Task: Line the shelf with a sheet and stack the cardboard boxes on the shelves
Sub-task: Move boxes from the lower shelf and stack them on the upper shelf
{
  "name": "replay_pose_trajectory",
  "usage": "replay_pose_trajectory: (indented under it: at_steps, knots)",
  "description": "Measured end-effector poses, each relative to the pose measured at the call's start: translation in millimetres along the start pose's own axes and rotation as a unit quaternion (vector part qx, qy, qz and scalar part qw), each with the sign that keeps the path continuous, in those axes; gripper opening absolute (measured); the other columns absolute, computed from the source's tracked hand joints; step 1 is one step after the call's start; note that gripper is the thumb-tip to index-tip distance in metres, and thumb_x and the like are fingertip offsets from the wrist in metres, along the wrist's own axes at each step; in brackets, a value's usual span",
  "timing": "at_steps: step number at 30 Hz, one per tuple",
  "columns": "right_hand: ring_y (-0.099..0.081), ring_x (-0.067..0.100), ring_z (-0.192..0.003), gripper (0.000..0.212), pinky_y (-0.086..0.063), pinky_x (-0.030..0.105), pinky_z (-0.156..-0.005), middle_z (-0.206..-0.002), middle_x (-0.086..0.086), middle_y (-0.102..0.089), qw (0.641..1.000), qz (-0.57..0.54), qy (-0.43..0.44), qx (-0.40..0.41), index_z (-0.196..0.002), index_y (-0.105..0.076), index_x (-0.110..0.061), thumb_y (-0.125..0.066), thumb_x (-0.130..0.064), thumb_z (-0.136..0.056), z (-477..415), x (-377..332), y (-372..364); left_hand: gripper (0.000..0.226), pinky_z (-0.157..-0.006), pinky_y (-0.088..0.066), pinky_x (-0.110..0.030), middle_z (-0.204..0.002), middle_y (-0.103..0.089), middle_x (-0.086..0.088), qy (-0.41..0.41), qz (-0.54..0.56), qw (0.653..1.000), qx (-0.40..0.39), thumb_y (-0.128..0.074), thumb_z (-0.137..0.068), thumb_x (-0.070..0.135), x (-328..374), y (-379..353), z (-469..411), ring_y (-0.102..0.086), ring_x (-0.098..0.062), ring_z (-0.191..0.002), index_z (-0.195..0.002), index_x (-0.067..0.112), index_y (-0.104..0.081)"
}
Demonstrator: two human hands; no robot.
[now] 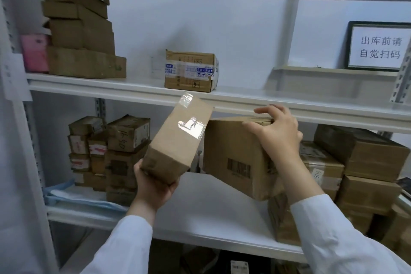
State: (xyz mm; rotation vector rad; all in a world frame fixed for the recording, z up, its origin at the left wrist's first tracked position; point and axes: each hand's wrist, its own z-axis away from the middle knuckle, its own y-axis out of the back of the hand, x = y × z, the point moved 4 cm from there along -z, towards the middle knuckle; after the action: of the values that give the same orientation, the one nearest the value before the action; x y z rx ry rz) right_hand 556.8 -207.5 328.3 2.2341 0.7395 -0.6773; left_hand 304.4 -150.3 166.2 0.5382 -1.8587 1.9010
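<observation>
Holding: L hand [155,187] grips near, low end of narrow box [178,140], palm up, fingers curled under it.
Narrow box: tilted, top end leaning far + up twd front edge of upper shelf [133,90]; clear tape on top end & side; held in air above lower shelf [211,216].
R hand [275,133]: clamped on top right corner of big box [235,155], fingers over the top, thumb along near top edge.
Big box: just right of narrow box, tilted, barcode on near face; low corner over lower shelf, can't tell if it rests there.
Hands: apart, one box each; white sleeves on both arms.
Lower shelf, left: stack of small boxes [106,151] at far side; crumpled blue sheet [73,196] at its foot.
Lower shelf, right: larger brown boxes [367,162] stacked, touching big box's right side.
Upper shelf: taped box [191,71] alone mid-shelf; tall box stack [80,29] at left w/ pink item [34,53] beside it.
Far right: framed sign [380,46] w/ Chinese text on a ledge.
</observation>
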Motion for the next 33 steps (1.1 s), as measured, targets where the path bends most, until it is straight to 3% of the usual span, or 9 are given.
replay_pose_trajectory:
  at_steps: [5, 7, 9, 13, 18, 22, 25, 31, 33]
  knots:
    - [-0.054, 0.02, -0.113, 0.036, -0.038, 0.054, -0.101, -0.119, -0.009, -0.058, 0.99, -0.133, -0.039, -0.032, -0.092, -0.063, -0.046, -0.07, -0.053, -0.056, -19, -11, 24, 0.067, -0.063, -0.054, -0.027, -0.111, -0.058, -0.016, -0.028, 0.024, 0.999, -0.021, -0.033, -0.083, 0.056, 10, -9, 0, -0.058, -0.03, -0.089, -0.135, 0.016, -0.05]
    - [-0.062, 0.019, -0.094, 0.034, -0.05, 0.043, -0.085, -0.098, -0.006, -0.066, 0.976, -0.205, -0.051, -0.05, -0.089, -0.069, -0.038, -0.073, -0.047, -0.056, -23, -14, 33, 0.064, -0.067, -0.054, -0.027, -0.12, -0.056, -0.015, -0.041, 0.04, 0.998, -0.01, -0.034, -0.083, 0.057, 12, -11, -1, -0.058, -0.031, -0.095, -0.131, 0.02, -0.053]
    - [-0.06, 0.017, -0.077, 0.027, -0.048, 0.029, -0.065, -0.087, 0.0, -0.066, 0.963, -0.261, -0.044, -0.057, -0.087, -0.07, -0.026, -0.076, -0.031, -0.062, -27, -18, 42, 0.059, -0.072, -0.055, -0.029, -0.123, -0.058, -0.014, -0.053, 0.052, 0.997, -0.001, -0.036, -0.083, 0.057, 14, -15, -2, -0.058, -0.033, -0.102, -0.126, 0.022, -0.057]
    - [-0.057, 0.014, -0.062, 0.02, -0.045, 0.026, -0.058, -0.07, 0.001, -0.063, 0.937, -0.346, -0.046, -0.027, -0.075, -0.07, -0.017, -0.068, -0.024, -0.056, -32, -24, 57, 0.046, -0.076, -0.055, -0.035, -0.101, -0.07, -0.011, -0.079, 0.052, 0.996, -0.002, -0.037, -0.082, 0.05, 20, -33, 2, -0.061, -0.032, -0.098, -0.104, 0.023, -0.066]
    - [-0.054, 0.011, -0.057, 0.008, -0.043, 0.022, -0.053, -0.061, -0.005, -0.061, 0.919, -0.391, -0.04, 0.021, -0.067, -0.069, -0.018, -0.066, -0.021, -0.06, -34, -25, 67, 0.063, -0.059, -0.055, -0.028, -0.082, -0.073, -0.012, -0.056, 0.0, 0.998, -0.028, -0.026, -0.085, 0.059, 24, -39, 7, -0.066, -0.029, -0.073, -0.089, 0.017, -0.073]
    - [-0.05, 0.011, -0.059, 0.007, -0.039, 0.024, -0.057, -0.057, -0.01, -0.056, 0.9, -0.426, -0.06, 0.067, -0.055, -0.066, -0.021, -0.065, -0.024, -0.062, -34, -21, 71, 0.082, -0.043, -0.04, -0.015, -0.086, -0.058, -0.017, -0.019, -0.078, 0.994, -0.072, -0.013, -0.078, 0.067, 35, -48, 10, -0.055, -0.024, -0.051, -0.108, 0.006, -0.059]
    - [-0.05, 0.015, -0.067, 0.007, -0.039, 0.028, -0.063, -0.063, -0.008, -0.057, 0.887, -0.446, -0.07, 0.1, -0.055, -0.068, -0.022, -0.065, -0.025, -0.061, -36, -20, 74, 0.079, -0.041, -0.038, -0.015, -0.084, -0.053, -0.017, -0.037, -0.1, 0.989, -0.105, -0.014, -0.079, 0.065, 48, -64, 9, -0.054, -0.023, -0.049, -0.117, 0.007, -0.051]
    - [-0.05, 0.016, -0.071, 0.004, -0.039, 0.024, -0.06, -0.068, -0.004, -0.057, 0.889, -0.423, -0.033, 0.171, -0.06, -0.065, -0.021, -0.067, -0.025, -0.061, -39, -39, 73, 0.073, -0.044, -0.037, -0.018, -0.076, -0.055, -0.017, -0.083, -0.15, 0.981, -0.09, -0.015, -0.084, 0.059, 66, -93, 9, -0.052, -0.025, -0.05, -0.105, 0.006, -0.061]
    - [-0.053, 0.016, -0.074, 0.011, -0.044, 0.03, -0.068, -0.07, -0.005, -0.059, 0.899, -0.395, -0.027, 0.185, -0.062, -0.064, -0.023, -0.069, -0.032, -0.058, -38, -45, 70, 0.073, -0.043, -0.037, -0.018, -0.074, -0.056, -0.018, -0.093, -0.154, 0.98, -0.088, -0.014, -0.087, 0.058, 68, -100, 9, -0.052, -0.026, -0.051, -0.099, 0.007, -0.064]
